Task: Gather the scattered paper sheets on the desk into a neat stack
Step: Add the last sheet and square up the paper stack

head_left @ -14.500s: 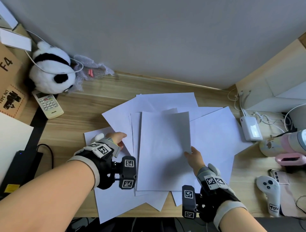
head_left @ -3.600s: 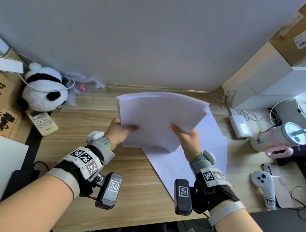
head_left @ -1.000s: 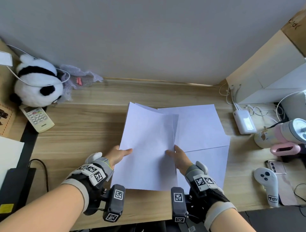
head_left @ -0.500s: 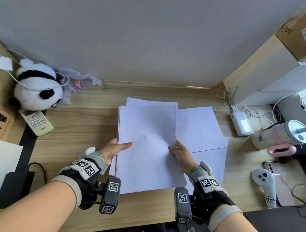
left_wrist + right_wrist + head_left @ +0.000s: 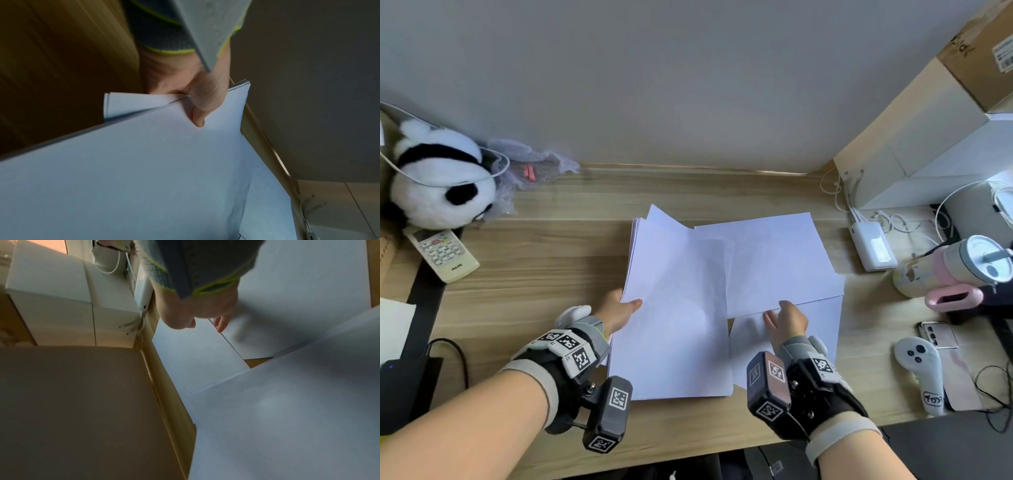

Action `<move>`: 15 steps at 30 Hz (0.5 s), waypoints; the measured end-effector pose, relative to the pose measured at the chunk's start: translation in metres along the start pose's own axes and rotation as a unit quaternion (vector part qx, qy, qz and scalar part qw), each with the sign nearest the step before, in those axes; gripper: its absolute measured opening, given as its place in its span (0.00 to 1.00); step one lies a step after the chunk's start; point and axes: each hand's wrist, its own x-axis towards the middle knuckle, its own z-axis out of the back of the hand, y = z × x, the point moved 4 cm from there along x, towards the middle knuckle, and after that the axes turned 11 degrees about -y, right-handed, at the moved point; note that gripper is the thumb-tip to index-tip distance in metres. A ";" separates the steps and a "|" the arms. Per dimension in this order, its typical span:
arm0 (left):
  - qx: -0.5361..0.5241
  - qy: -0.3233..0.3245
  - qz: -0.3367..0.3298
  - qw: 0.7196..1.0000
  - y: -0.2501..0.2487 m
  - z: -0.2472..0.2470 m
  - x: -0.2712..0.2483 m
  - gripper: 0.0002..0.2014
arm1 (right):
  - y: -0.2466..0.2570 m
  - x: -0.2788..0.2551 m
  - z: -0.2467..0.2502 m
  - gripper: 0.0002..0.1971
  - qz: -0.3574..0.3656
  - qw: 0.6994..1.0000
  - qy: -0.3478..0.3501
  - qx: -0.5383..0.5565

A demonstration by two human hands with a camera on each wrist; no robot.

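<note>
A stack of white paper sheets (image 5: 674,325) lies in the middle of the wooden desk (image 5: 544,260), its far corners slightly fanned. My left hand (image 5: 619,310) pinches the stack's left edge, thumb on top. In the left wrist view the thumb (image 5: 197,112) presses on the stack (image 5: 144,170) and the fingers are hidden beneath it. Two loose sheets lie to the right, one farther back (image 5: 774,263) overlapping a nearer one (image 5: 818,329). My right hand (image 5: 786,317) hovers over them with relaxed fingers at the farther sheet's near edge. In the right wrist view that hand's fingertips (image 5: 221,324) hold nothing.
A panda plush (image 5: 438,181) and a remote (image 5: 443,251) sit at the far left. On the right are a white power bank (image 5: 873,245) with cables, a pink tumbler (image 5: 955,263), a phone (image 5: 938,335) and a white controller (image 5: 924,373). A white box (image 5: 928,154) stands at the back right.
My right hand has let go of the stack's right edge and moved right onto the loose sheets. The left hand still grips the stack, which now sits slightly turned.
</note>
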 end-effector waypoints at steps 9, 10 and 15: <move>0.003 -0.008 0.029 1.000 0.009 0.004 0.002 0.19 | -0.012 0.013 -0.025 0.11 0.031 0.984 0.101 -0.141; -0.003 -0.008 0.035 0.999 0.009 0.006 0.002 0.20 | -0.012 0.012 -0.027 0.11 0.064 0.978 0.101 -0.171; -0.030 -0.016 0.054 0.998 0.008 0.020 -0.004 0.21 | 0.023 -0.003 -0.016 0.12 0.269 0.953 0.006 -0.142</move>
